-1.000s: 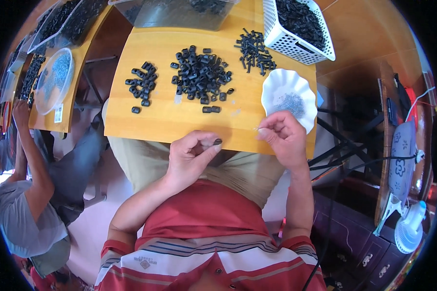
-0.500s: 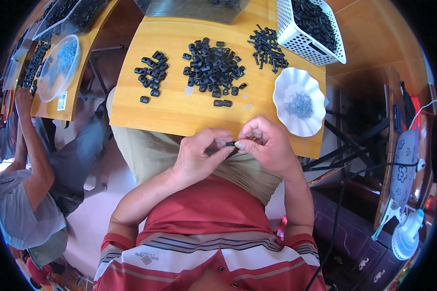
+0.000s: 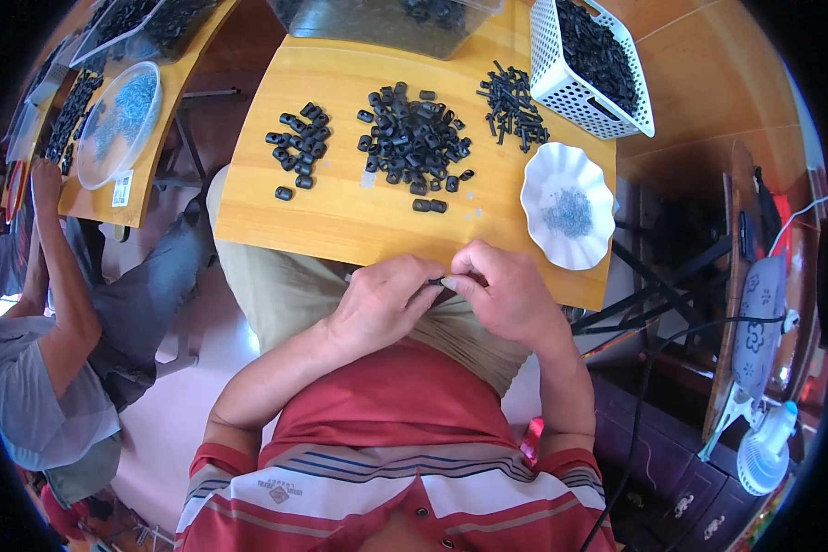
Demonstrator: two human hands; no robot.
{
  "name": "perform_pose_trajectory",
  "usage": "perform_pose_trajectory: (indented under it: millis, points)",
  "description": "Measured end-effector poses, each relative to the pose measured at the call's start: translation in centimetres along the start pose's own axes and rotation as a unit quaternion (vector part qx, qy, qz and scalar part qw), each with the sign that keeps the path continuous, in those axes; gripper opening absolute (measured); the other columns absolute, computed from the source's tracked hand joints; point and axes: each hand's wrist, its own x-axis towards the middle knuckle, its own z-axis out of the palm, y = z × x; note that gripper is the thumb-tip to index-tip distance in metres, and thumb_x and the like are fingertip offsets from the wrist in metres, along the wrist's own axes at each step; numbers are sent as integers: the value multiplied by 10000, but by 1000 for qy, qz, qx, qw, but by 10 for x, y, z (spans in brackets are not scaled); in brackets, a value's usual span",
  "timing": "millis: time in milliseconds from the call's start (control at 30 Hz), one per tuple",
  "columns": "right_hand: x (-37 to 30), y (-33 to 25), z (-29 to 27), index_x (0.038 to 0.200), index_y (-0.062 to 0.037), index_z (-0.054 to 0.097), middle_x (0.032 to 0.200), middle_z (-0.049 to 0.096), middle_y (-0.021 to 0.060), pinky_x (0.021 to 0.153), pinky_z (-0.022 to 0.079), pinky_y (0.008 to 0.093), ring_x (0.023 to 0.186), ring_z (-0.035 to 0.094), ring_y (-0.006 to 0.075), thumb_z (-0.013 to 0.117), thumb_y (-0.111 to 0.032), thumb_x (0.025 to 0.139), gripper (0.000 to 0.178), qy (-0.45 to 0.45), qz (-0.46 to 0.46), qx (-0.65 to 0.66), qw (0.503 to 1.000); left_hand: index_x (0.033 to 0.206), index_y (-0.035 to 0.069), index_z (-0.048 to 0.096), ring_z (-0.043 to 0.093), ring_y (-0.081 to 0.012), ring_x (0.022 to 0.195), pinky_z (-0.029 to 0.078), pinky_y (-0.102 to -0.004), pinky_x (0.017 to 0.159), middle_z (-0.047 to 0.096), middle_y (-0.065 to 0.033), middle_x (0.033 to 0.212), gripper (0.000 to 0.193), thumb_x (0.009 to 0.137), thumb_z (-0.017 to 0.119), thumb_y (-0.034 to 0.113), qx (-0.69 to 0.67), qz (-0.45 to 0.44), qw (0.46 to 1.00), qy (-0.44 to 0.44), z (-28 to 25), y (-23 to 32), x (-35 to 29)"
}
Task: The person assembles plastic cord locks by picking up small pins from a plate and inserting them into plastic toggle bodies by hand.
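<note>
Over my lap, just off the table's near edge, my left hand (image 3: 385,296) pinches a small black plastic part (image 3: 437,282), mostly hidden by the fingers. The fingertips of my right hand (image 3: 506,293) are closed against its right end; whatever they hold there is too small to make out. Beyond my hands, a pile of short black cylindrical pieces (image 3: 414,138) lies mid-table, with a pair (image 3: 429,206) end to end at its near side. A smaller group of such pieces (image 3: 298,143) is on the left. To the right stands a white scalloped dish (image 3: 541,241) with tiny clear-bluish bits (image 3: 569,213).
Thin black stemmed parts (image 3: 511,106) lie beside a white perforated basket (image 3: 570,92) of black pieces. A clear bin (image 3: 377,37) stands at the table's far edge. At left, another person (image 3: 51,359) sits by a second table (image 3: 170,120). A small fan (image 3: 765,451) is at lower right.
My fingertips have drawn closer together, and my right hand has turned slightly, covering more of the small black part. The whole view has shifted a little; the things on the table lie as before.
</note>
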Motion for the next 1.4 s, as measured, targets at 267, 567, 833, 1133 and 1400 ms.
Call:
perform_pose_trajectory:
  millis: [267, 567, 833, 1133, 1400]
  points:
    - [1, 8, 2, 920, -3, 570, 816, 614, 19, 644, 554, 237, 729, 595, 54, 692, -4, 904, 123, 9, 70, 149, 986, 1004, 18, 662, 681, -204, 659, 553, -304, 588, 682, -101, 813, 217, 814, 765, 15, -83, -62, 994, 26, -3, -1, 0]
    - [1, 16, 7, 951, -6, 554, 832, 597, 5, 654, 567, 225, 734, 597, 50, 706, -34, 919, 158, -13, 57, 192, 980, 1040, 22, 670, 726, -166, 784, 600, -280, 696, 710, -91, 901, 256, 810, 781, 11, -82, -86, 993, 6, -2, -4, -4]
    - [0, 14, 8, 951, -10, 554, 837, 600, 9, 648, 558, 225, 738, 599, 49, 705, -30, 919, 155, -24, 59, 190, 980, 1004, 14, 660, 662, -173, 652, 537, -283, 572, 667, -76, 783, 219, 812, 767, 9, -98, -61, 992, 40, 0, -4, -4]
    - [2, 17, 15, 950, -22, 577, 794, 629, 21, 619, 497, 245, 703, 585, 67, 712, -61, 901, 148, -21, 59, 211, 975, 1002, 26, 664, 672, -185, 680, 549, -290, 596, 671, -81, 811, 221, 809, 769, 7, -104, -60, 992, 42, 1, -5, -4]
    - [9, 23, 20, 922, -20, 616, 758, 658, 43, 609, 497, 282, 661, 593, 91, 728, -121, 884, 155, -30, 76, 176, 981, 1031, 17, 680, 719, -168, 803, 594, -290, 713, 714, -88, 903, 235, 818, 779, 9, -97, -85, 991, 19, -4, -4, -5]
